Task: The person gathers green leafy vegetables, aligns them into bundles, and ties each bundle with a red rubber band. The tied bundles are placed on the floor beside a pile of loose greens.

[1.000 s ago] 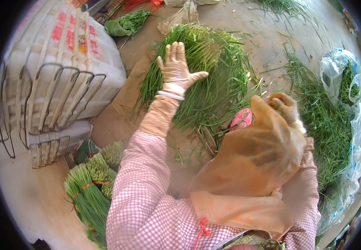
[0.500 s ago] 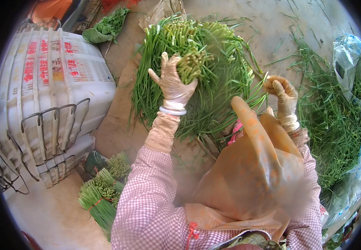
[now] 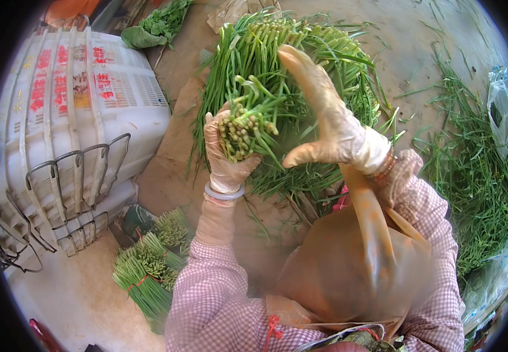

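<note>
My left hand (image 3: 226, 155), in a thin pale glove with a white bangle at the wrist, is closed around a bundle of green vegetable stems (image 3: 243, 132). Their cut ends point up toward me. To its right my right hand (image 3: 324, 120), gloved too, is held with thumb and fingers wide apart and nothing between them. Beneath and beyond both hands spreads a large heap of the same long green stems (image 3: 277, 35), cut ends along its far side. The heap's middle is partly hidden by my right hand.
White plastic crates (image 3: 119, 88) with metal handles stand at the left. Tied bundles of stems (image 3: 148, 270) lie near my left elbow. Loose green trimmings (image 3: 471, 193) and clear plastic sheeting (image 3: 503, 111) are at the right. A leafy bunch (image 3: 163, 26) lies at the far left.
My right hand has swung left from the heap's right edge and spread its fingers. My left hand, with the stems, has come nearer and slightly left, turning the cut ends toward me.
</note>
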The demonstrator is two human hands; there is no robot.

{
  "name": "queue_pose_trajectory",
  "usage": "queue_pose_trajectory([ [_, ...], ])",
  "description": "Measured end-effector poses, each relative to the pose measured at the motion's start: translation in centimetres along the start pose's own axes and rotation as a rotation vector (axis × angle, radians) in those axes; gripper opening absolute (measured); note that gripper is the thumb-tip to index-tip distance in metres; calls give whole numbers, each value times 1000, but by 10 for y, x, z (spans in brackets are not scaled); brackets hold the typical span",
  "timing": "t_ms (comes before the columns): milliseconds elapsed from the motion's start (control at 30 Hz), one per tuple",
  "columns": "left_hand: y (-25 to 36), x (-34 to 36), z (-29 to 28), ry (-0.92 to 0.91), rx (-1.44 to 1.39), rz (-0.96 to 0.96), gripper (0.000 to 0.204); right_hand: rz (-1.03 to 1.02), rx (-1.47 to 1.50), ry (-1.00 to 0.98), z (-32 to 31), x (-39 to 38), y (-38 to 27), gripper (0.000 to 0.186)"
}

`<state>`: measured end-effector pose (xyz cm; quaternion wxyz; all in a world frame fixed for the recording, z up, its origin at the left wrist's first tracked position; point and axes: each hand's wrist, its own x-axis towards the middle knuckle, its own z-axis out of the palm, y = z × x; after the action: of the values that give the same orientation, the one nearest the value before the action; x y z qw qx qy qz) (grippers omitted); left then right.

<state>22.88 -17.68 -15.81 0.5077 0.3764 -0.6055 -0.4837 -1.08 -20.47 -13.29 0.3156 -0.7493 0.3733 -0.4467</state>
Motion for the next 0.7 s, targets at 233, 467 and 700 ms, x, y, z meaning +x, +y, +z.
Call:
queue_pose_trajectory([
  [233,10,-15,10,33,-3,-10,118,-21,154,-250,50,12,-14,140],
  [467,31,-25,52,431,-611,-396,106,-8,305,-77,71,-1,-24,111],
  [700,33,-34,38,-80,131,-170,111,342,555,44,68,-1,-33,56],
])
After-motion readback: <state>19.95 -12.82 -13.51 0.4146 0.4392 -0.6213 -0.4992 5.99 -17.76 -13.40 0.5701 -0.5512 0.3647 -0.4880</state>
